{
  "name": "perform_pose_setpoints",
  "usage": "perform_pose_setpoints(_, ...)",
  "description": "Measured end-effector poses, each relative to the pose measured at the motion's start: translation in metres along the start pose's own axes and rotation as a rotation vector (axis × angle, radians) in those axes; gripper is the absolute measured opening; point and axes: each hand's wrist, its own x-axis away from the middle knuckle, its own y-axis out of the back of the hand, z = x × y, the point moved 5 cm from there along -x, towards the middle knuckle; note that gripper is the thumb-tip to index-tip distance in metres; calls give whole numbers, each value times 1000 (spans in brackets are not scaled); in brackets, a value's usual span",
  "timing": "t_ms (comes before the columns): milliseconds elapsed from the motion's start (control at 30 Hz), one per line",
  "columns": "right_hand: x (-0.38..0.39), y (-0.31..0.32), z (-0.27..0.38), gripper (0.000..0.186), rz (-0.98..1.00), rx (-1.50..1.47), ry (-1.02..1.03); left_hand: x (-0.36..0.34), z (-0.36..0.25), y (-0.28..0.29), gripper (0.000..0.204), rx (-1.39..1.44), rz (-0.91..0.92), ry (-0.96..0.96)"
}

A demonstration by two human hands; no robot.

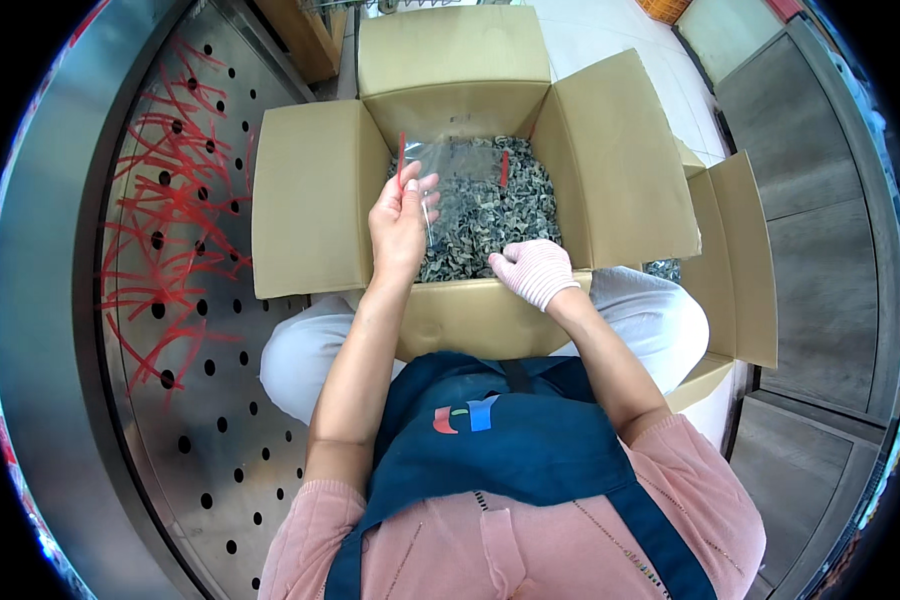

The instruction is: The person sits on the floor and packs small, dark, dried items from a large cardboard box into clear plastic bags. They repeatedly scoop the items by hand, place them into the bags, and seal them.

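Note:
A clear plastic bag (pixel 465 162) with a narrow red strip along each side hangs over the open cardboard box (pixel 320 200). My bare left hand (pixel 402 220) pinches it by its left edge, near one red strip. Dark grey, curled dried pieces (pixel 490 225), like dried wood ear, fill the box below. My right hand (pixel 535 272), in a pale pink striped glove, is closed at the box's near edge, just over the pieces. Its fingertips are turned down, so what they hold, if anything, is hidden.
Around the box its flaps stand spread. A second open carton (pixel 740 260) sits at the right, with similar dark pieces (pixel 663 270) inside. Many red strips (pixel 175 200) lie on the perforated metal surface (pixel 225 400) at left. Grey cabinets (pixel 815 220) flank the right.

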Motion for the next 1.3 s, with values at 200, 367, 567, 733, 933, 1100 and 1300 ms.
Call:
perform_pose_setpoints(200, -3, 10, 23, 41, -408, -728, 127, 7, -12, -7, 48, -176, 90, -25)
perform_pose_setpoints(367, -20, 19, 47, 54, -398, -811, 148, 23, -17, -28, 44, -452, 172, -233)
perform_pose_setpoints(567, -37, 4, 24, 28, -409, -737, 20, 31, -32, -34, 42, -789, 231, -168)
perform_pose_setpoints(733, -44, 4, 14, 33, -292, -852, -108, 43, -53, -41, 22, -979, 20, -573)
perform_pose_setpoints(933, -40, 26, 19, 33, -434, -638, -93, 61, -69, -59, 17, -1146, -2, -1069)
perform_pose_setpoints(1100, -39, 34, 35, 31, -461, -490, -31, 35, -56, -48, 18, -1112, -15, -835)
perform_pose_setpoints(1300, -42, 39, 23, 22, -487, -468, -82, -2, -66, -17, 14, -1262, -41, -668)
